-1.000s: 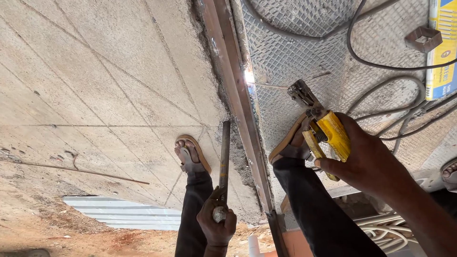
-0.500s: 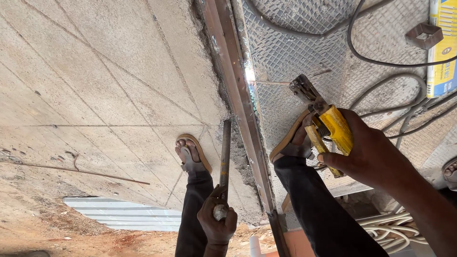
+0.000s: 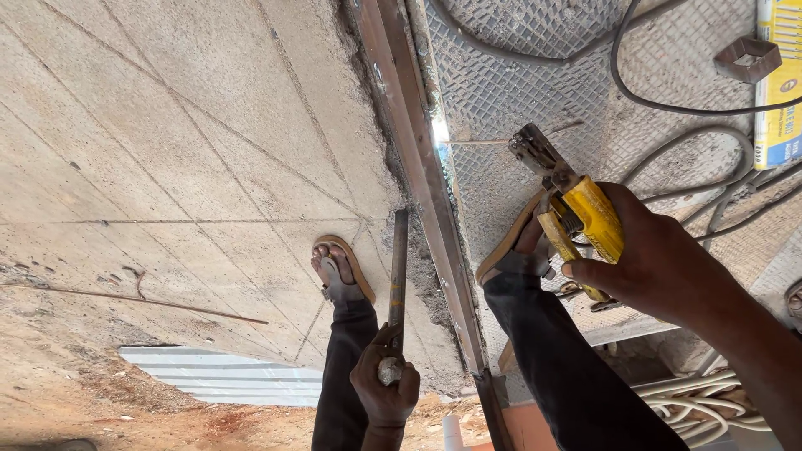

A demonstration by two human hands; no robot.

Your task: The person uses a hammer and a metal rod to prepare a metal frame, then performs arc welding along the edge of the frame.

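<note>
Two grips: right hand (image 3: 660,263) clasps yellow holder (image 3: 585,221); left hand (image 3: 386,388) grasps bar (image 3: 398,276).

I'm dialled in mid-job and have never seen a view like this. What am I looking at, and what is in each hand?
The picture comes from a camera on the person's head, looking down past their legs. The right hand holds a yellow welding electrode holder with a thin rod pointing at a bright spot on a long steel bar. The left hand holds a slim metal tool upright. Sandalled feet stand on concrete and a patterned metal plate, where cables lie.
</note>
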